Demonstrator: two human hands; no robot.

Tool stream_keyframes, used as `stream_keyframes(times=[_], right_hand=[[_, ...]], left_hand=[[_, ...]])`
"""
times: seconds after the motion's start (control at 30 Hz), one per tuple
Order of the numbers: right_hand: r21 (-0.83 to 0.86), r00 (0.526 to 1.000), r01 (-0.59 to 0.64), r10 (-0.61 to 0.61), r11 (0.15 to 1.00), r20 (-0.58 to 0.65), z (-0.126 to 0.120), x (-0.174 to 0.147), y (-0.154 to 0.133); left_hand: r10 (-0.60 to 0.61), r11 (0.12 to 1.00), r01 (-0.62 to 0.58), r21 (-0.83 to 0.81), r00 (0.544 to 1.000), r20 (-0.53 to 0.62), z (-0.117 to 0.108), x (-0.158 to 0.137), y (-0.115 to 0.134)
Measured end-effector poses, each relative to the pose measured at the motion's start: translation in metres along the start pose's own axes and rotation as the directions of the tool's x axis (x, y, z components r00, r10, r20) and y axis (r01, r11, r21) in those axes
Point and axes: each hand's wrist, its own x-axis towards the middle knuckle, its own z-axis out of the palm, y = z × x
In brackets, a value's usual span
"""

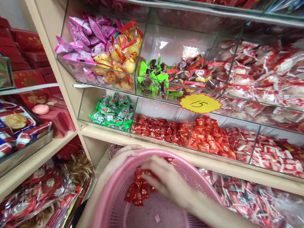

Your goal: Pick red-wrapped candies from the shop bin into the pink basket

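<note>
A pink plastic basket (pixel 108 191) with perforated walls is tilted in front of the shelves. My left hand (pixel 122 156) is closed over its far left rim, fingers lying along the edge. Inside the basket, several small red-wrapped candies (pixel 138 191) lie against the far wall. My right hand (pixel 166 176) reaches in over them, its fingers curled down around some of the candies and slightly blurred. The palm side of that hand is hidden, so how many candies it grips is unclear.
Clear bins on the shelf hold green-wrapped candies (pixel 114 112), dark red candies (pixel 156 128) and orange-red candies (pixel 210 137). A yellow price tag (pixel 201 103) marked 15 hangs above. Bagged goods (pixel 253 201) lie below the wooden shelf edge (pixel 256 173). A wooden upright (pixel 60 65) stands left.
</note>
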Motion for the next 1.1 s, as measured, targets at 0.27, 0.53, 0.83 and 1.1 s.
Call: stream_keyframes(times=[0.27, 0.53, 0.83, 1.1], right_hand=[[-0.377, 0.901, 0.396, -0.274, 0.837, 0.337, 0.060, -0.012, 0.011], [-0.459, 0.901, 0.403, -0.256, 0.792, 0.350, 0.072, -0.014, 0.017], [-0.456, 0.892, 0.427, -0.283, 0.781, 0.351, 0.070, -0.021, 0.021], [-0.407, 0.908, 0.417, -0.349, 0.813, 0.233, 0.047, -0.009, 0.013]], left_hand=[[-0.016, 0.997, 0.017, 0.071, 1.000, -0.025, -0.001, -0.001, 0.002], [-0.037, 0.992, 0.040, 0.118, 0.999, -0.030, -0.003, 0.002, 0.003], [0.015, 0.991, -0.014, 0.134, 1.000, -0.010, -0.006, 0.003, -0.001], [-0.016, 0.995, 0.016, 0.095, 1.000, -0.007, 0.000, -0.002, 0.009]])
